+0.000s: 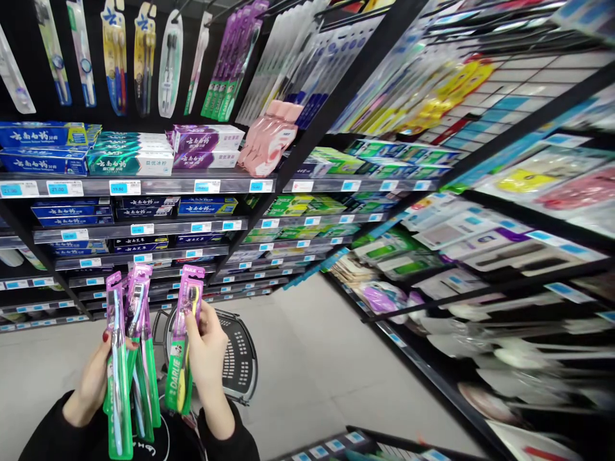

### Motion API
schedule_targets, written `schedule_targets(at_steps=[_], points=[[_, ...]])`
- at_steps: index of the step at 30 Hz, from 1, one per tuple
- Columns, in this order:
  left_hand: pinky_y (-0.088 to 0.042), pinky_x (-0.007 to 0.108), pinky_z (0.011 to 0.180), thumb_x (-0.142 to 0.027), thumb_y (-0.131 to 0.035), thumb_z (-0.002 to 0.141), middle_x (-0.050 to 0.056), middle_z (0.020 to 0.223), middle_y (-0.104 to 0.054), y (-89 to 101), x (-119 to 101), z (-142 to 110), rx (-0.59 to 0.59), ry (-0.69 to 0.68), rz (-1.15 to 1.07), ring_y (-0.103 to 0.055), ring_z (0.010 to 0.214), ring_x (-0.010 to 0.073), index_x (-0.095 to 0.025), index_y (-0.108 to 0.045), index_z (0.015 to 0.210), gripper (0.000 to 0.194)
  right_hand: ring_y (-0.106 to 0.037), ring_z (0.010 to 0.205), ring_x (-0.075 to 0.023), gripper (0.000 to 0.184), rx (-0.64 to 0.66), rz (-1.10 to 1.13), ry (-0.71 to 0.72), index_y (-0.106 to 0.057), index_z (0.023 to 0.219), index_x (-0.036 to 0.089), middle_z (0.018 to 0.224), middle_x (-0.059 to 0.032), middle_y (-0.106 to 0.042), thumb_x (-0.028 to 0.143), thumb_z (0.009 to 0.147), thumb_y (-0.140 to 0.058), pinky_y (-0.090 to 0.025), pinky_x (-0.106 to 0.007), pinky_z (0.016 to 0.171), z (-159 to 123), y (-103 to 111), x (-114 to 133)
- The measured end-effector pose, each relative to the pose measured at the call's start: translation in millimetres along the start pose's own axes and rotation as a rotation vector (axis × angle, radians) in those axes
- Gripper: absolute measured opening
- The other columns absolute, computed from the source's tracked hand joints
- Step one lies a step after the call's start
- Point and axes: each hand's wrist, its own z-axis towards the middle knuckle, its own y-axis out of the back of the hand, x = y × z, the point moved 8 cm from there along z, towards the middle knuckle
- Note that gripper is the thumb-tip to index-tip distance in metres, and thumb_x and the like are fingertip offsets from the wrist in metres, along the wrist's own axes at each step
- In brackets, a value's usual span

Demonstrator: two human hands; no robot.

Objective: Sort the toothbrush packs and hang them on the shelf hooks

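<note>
Several packaged toothbrushes (118, 378) in purple and green packs are fanned out in my left hand (93, 371), its fingers closed around them from the left. My right hand (210, 342) pinches a single toothbrush pack (180, 358) with a yellow-handled brush in it, thumb on the front. This pack stands nearly upright, a short gap to the right of the others, with "DARLIE" printed on its green part. Similar purple and green packs (234, 61) hang on a hook at the top of the shelf ahead.
Ahead, a black shelf (144, 184) carries boxed toothpaste (132, 153) under hanging toothbrushes. A wheeled cart (237, 358) stands below my hands on the grey floor (307, 358). More shelving (413, 355) with packaged goods runs along the right, partly blurred.
</note>
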Motion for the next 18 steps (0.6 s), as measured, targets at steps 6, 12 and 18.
schedule_targets(at_steps=[6,12,18], points=[[-0.048,0.034,0.072,-0.055,-0.060,0.063,0.006,0.073,-0.070,-16.7,5,1,0.055,-0.012,0.029,-0.062,0.077,0.0251,-0.015,-0.072,0.072,0.043,-0.058,0.073,-0.0173,0.024,0.103,0.000,0.037,-0.055,0.100,0.019,0.084,-0.0032,-0.063,0.032,0.083,-0.046,-0.042,-0.026,0.065,-15,-36,3],[-0.048,0.034,0.076,-0.053,-0.059,0.066,0.007,0.080,-0.071,-15.5,15,3,0.063,0.030,0.004,-0.063,0.073,0.0227,-0.015,-0.073,0.077,0.042,-0.059,0.083,-0.0180,0.025,0.186,0.096,0.002,-0.056,0.100,0.019,0.091,-0.0042,-0.064,0.032,0.087,-0.038,-0.043,-0.028,0.072,-24,-54,-5],[-0.047,0.031,0.072,-0.051,-0.059,0.066,0.006,0.074,-0.071,-11.5,14,6,0.023,-0.048,0.140,-0.062,0.072,0.0226,-0.015,-0.072,0.074,0.039,-0.053,0.101,-0.0212,0.043,0.225,0.135,-0.045,-0.044,0.123,0.021,0.108,-0.0081,-0.058,0.042,0.089,-0.028,-0.040,-0.035,0.084,-38,-69,-26]])
